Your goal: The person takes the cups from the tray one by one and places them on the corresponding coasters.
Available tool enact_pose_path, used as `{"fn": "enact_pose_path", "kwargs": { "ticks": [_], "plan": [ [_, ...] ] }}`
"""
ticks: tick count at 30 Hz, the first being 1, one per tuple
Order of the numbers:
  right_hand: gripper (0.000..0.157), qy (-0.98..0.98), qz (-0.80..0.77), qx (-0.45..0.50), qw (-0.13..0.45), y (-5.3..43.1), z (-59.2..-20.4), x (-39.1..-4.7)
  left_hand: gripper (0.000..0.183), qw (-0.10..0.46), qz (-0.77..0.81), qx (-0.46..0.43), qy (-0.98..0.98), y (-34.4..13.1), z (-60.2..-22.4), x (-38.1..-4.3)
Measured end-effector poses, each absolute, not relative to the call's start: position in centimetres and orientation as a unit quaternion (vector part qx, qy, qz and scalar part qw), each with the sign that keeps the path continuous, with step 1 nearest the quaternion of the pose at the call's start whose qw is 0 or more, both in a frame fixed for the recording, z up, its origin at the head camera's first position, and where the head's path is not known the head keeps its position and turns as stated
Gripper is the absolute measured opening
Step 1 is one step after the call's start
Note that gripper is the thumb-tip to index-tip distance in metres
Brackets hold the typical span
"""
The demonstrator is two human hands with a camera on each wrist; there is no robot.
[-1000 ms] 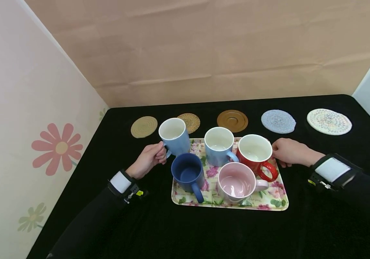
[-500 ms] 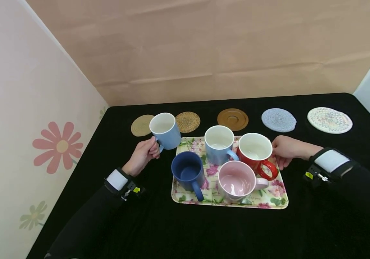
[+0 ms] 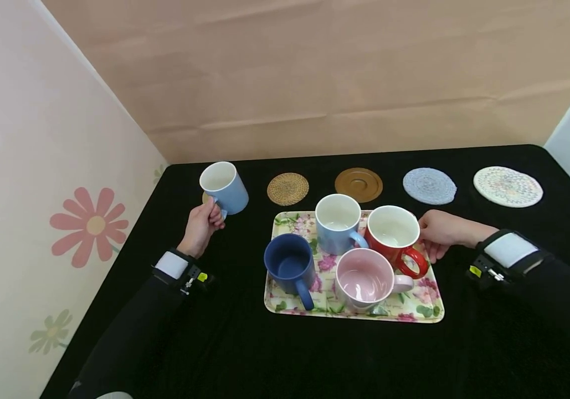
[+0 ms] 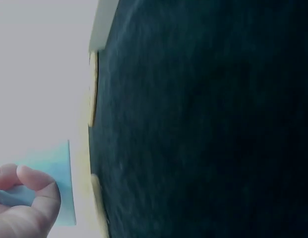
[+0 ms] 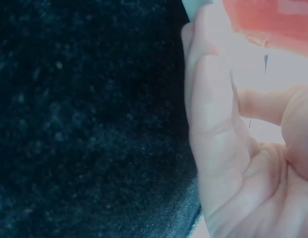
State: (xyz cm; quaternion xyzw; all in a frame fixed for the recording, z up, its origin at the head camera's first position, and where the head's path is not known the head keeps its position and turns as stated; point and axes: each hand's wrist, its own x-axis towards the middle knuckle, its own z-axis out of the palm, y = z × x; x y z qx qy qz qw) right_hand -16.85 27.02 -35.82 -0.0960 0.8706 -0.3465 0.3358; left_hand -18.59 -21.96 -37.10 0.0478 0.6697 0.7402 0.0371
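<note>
My left hand (image 3: 201, 224) grips the handle of a light blue mug (image 3: 230, 194), pale inside. The mug is tilted and overlaps the leftmost straw coaster (image 3: 205, 198), hiding most of it. In the left wrist view the thumb and fingers (image 4: 39, 186) curl round the handle of that mug (image 4: 65, 183). At the right side of a floral tray (image 3: 332, 311), my right hand (image 3: 449, 228) has its fingertips right at the rim, close beside a red mug (image 3: 389, 244). Its fingers (image 5: 213, 109) look fairly straight in the right wrist view, thumb bent toward them.
On the tray also stand a second light blue mug (image 3: 335, 235), a dark blue mug (image 3: 289, 271) and a pink mug (image 3: 359, 291). Along the back lie a woven coaster (image 3: 287, 189), a brown wooden coaster (image 3: 358, 185), a blue-grey coaster (image 3: 429, 186) and a patterned white coaster (image 3: 508, 187).
My left hand has carried the light blue mug left and back, from over the tray's left corner to over the leftmost coaster. My right hand's fingers have straightened at the tray's edge.
</note>
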Motion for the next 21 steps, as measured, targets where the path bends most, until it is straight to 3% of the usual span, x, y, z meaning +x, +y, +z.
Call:
{"fn": "enact_pose_path", "kwargs": {
  "ticks": [9, 21],
  "plan": [
    [0.028, 0.869, -0.352, -0.093, 0.335, 27.1, -35.8, -16.7, 0.044, -0.006, 0.747, -0.010, 0.665, -23.2, -37.3, -20.3],
    [0.024, 0.868, -0.361, -0.083, 0.331, 27.1, -36.2, -16.7, 0.044, -0.015, 0.750, -0.033, 0.661, -23.0, -37.1, -21.8]
  ]
}}
